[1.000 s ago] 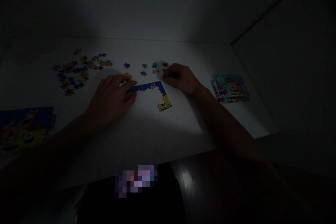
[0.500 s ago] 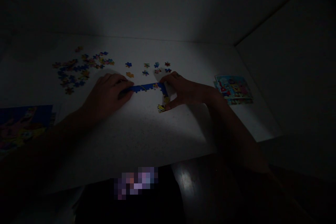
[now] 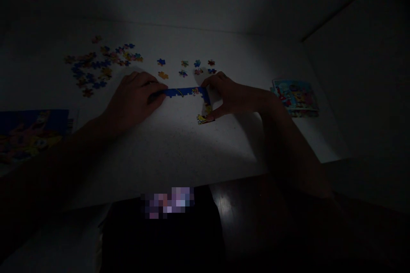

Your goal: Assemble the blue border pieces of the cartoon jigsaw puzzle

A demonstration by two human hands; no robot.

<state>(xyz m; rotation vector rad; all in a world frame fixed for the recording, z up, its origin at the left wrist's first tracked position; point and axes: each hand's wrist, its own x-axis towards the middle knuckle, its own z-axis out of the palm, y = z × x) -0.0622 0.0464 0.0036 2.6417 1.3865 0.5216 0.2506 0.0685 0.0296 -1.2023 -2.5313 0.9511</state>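
Observation:
A joined run of jigsaw pieces [image 3: 184,92], mostly blue along the top, lies on the white table and bends down at its right end to a yellow corner. My left hand [image 3: 136,96] pinches its left end between thumb and fingers, hiding that part. Spanning the right side is my right hand [image 3: 229,94], its fingers at the upper corner and its thumb on the yellow lower piece. Just beyond the strip, several loose jigsaw pieces [image 3: 183,74] are set out in short rows.
A spread of loose pieces [image 3: 91,65] covers the back left of the table [image 3: 166,149]. A cartoon picture sheet [image 3: 35,132] lies at the left, partly behind my forearm. More picture cards [image 3: 297,97] are stacked at the right. The scene is dim.
The whole view has shifted, so the table and things on it appear higher and slightly further right. Both hands keep their hold on the joined pieces, with little visible movement.

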